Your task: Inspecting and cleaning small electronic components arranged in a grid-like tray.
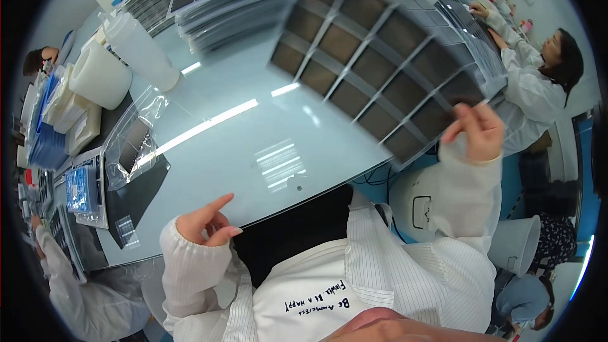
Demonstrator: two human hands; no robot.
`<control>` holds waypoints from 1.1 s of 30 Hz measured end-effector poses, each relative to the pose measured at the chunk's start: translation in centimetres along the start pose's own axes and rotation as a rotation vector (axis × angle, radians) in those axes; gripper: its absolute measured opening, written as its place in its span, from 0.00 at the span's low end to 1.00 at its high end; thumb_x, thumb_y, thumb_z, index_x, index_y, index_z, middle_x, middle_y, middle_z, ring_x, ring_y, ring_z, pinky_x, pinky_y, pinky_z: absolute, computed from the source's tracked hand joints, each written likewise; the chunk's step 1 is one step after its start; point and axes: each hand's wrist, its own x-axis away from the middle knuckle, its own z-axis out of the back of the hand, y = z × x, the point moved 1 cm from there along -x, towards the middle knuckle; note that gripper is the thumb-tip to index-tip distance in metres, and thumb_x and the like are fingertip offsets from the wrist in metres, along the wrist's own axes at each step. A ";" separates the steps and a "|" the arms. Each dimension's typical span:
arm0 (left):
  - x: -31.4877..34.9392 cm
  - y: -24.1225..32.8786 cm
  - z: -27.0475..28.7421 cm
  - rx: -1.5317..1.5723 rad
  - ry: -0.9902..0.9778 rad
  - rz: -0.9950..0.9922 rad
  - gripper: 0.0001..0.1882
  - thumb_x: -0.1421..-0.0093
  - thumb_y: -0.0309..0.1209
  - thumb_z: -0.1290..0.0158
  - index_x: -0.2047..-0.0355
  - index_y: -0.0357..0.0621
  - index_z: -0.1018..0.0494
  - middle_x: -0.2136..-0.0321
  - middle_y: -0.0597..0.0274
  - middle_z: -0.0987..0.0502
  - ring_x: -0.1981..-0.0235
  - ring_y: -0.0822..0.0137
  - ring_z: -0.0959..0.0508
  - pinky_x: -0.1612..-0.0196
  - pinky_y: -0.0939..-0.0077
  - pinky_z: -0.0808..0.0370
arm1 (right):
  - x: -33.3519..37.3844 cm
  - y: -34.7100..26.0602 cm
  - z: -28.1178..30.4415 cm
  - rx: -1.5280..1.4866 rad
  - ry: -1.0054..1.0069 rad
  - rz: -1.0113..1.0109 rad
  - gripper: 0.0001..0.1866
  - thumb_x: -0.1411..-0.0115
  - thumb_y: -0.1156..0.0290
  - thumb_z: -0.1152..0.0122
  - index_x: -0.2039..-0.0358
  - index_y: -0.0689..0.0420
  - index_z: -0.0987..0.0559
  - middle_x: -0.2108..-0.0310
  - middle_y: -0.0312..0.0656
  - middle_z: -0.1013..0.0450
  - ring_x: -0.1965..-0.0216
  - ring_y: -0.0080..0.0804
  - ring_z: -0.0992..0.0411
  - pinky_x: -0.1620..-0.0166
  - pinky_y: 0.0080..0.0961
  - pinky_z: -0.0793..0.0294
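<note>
My right hand (478,130) pinches the lower right corner of a thin sheet of dark square panels (380,66) divided by pale strips. The sheet is tilted and raised over the table's right side, blurred by motion. A reddish blur touches its top edge; I cannot make out what it is. My left hand (206,221) hangs by the table's front edge with nothing in it, its index finger stretched out and its fingers apart. Beneath the sheet lies the glossy pale tabletop (221,145), which reflects the ceiling lights.
Stacked clear trays (237,22) stand at the back. To the left are a translucent bottle (139,47), a white roll (101,73), a clear bag (133,145) holding a dark piece, and a blue packet (82,189). Co-workers sit on both sides. A pale bin (516,244) stands at right.
</note>
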 end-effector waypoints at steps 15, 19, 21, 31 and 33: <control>-7.0 -1.6 2.6 -0.107 -0.034 0.017 0.20 0.46 0.28 0.42 0.51 0.42 0.27 0.80 0.63 0.25 0.80 0.74 0.28 0.73 0.79 0.30 | -10.2 8.2 13.6 -0.158 0.357 -0.354 0.09 0.43 0.69 0.37 0.74 0.59 0.26 0.83 0.37 0.27 0.86 0.24 0.31 0.82 0.15 0.33; -9.0 -1.5 2.3 -0.093 -0.094 -0.030 0.17 0.43 0.29 0.45 0.52 0.42 0.27 0.80 0.63 0.25 0.80 0.73 0.28 0.72 0.78 0.29 | -10.1 6.4 12.8 -0.054 0.324 -0.313 0.11 0.44 0.67 0.36 0.68 0.61 0.25 0.83 0.36 0.29 0.87 0.22 0.33 0.82 0.14 0.35; -9.3 -2.0 1.9 -0.083 -0.080 -0.038 0.16 0.43 0.27 0.46 0.53 0.43 0.26 0.81 0.65 0.25 0.80 0.75 0.28 0.73 0.81 0.30 | -9.7 3.8 10.4 0.398 0.614 -0.284 0.18 0.45 0.64 0.34 0.60 0.62 0.27 0.84 0.31 0.34 0.87 0.17 0.38 0.83 0.15 0.40; -9.8 -3.2 0.8 -0.096 0.084 -0.136 0.10 0.42 0.26 0.47 0.59 0.42 0.24 0.81 0.60 0.25 0.81 0.72 0.28 0.73 0.79 0.29 | -11.7 -3.1 -9.5 0.802 0.069 0.702 0.17 0.47 0.66 0.34 0.57 0.55 0.23 0.79 0.34 0.29 0.82 0.17 0.35 0.77 0.17 0.35; -9.4 -3.2 0.9 -0.152 0.122 -0.182 0.09 0.41 0.26 0.48 0.60 0.42 0.24 0.80 0.58 0.24 0.80 0.70 0.26 0.72 0.78 0.28 | -14.5 -2.5 -14.7 0.803 -0.006 0.877 0.17 0.49 0.67 0.33 0.57 0.54 0.23 0.71 0.38 0.26 0.78 0.24 0.29 0.73 0.21 0.31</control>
